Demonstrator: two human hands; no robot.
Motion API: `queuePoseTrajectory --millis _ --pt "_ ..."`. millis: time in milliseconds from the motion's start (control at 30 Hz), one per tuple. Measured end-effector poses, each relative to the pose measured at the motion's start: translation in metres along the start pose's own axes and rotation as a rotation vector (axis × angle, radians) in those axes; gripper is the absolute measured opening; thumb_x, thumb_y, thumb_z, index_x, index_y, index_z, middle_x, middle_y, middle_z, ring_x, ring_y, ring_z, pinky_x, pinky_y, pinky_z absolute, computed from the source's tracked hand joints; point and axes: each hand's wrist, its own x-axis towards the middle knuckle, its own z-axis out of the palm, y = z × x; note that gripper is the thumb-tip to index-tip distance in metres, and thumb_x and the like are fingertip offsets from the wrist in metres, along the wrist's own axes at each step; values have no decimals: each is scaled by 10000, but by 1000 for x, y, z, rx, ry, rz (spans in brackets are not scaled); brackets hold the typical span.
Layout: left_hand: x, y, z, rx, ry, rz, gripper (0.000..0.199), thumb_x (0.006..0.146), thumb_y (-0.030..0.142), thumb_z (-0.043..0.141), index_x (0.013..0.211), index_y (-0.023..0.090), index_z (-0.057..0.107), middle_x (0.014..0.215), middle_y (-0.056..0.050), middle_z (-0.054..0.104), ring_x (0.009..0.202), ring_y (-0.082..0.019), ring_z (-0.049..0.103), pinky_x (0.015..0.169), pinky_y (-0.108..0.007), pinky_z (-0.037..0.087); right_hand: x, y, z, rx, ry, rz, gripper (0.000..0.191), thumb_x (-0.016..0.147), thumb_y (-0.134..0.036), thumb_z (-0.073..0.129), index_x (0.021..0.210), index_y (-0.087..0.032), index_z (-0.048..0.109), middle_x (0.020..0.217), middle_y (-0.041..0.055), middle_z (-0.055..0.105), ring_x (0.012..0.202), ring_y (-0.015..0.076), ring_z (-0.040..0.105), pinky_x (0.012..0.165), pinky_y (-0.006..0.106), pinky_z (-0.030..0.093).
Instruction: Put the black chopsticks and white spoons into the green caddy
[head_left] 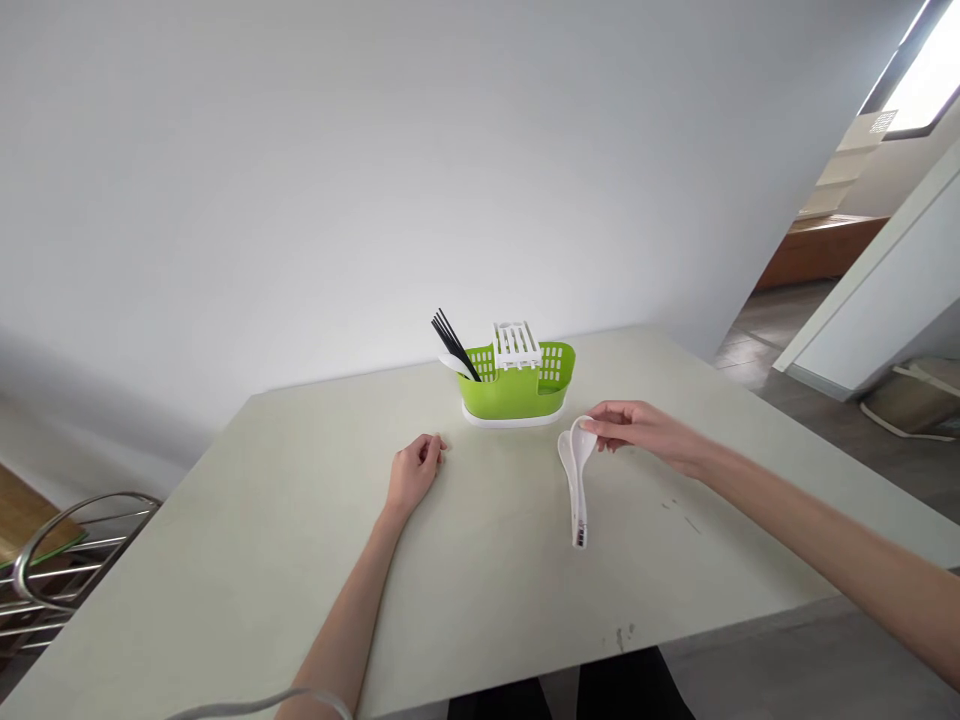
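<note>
Two white spoons (576, 485) lie close together on the table, their bowls toward the back and their handles toward the front edge. My right hand (626, 428) pinches the bowl of the right-hand spoon between thumb and fingers. On the table to the left rests my left hand (417, 466), its fingers curled in and nothing seen in them. Behind the hands stands a green basket (514, 395) with a white base and a white slotted piece (517, 344) on top. Black chopsticks (453, 340) and a white spoon (456, 365) lean out of its left compartment.
The pale table (300, 540) meets a white wall (375, 180) at the back. At the lower left is a metal rack (90, 545) beside the table. A grey cable or tube (255, 702) crosses the bottom left, near my left forearm.
</note>
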Motion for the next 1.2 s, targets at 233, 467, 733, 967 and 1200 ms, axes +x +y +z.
queuePoseTrajectory --millis 233,467,733,967,1200 --pt "-1 1 0 3 0 7 474 1006 592 442 840 223 689 641 6 625 578 -164 531 631 -284 424 0 -76 23 -6 79 -277 479 856 -659 759 1031 -213 751 994 85 792 882 234 765 811 380 597" --pt "-1 4 2 15 9 9 461 1001 572 442 817 226 685 618 9 618 572 -166 533 630 -287 426 11 -135 54 -200 463 -575 230 967 -466 697 990 -241 736 808 19 785 727 217 766 663 334 559" --pt "-2 5 4 35 13 25 462 999 560 430 824 227 698 667 -5 652 587 -169 543 644 -292 420 57 -162 73 -529 627 -777 143 1046 -283 563 1032 -212 687 852 12 760 788 209 744 772 338 507" --pt "-2 3 6 36 17 31 447 1004 535 436 810 229 697 654 -2 657 595 -171 565 652 -289 435 73 -159 104 -1014 552 -632 284 1103 -254 400 1119 -184 674 1063 122 762 892 246 705 698 312 411" --pt "-1 1 7 52 22 43 440 1004 522 438 802 229 696 647 5 651 585 -163 550 653 -291 424 86 -148 128 -1228 441 -530 325 1082 -175 350 1169 -151 663 1037 156 729 800 243 700 680 331 424"
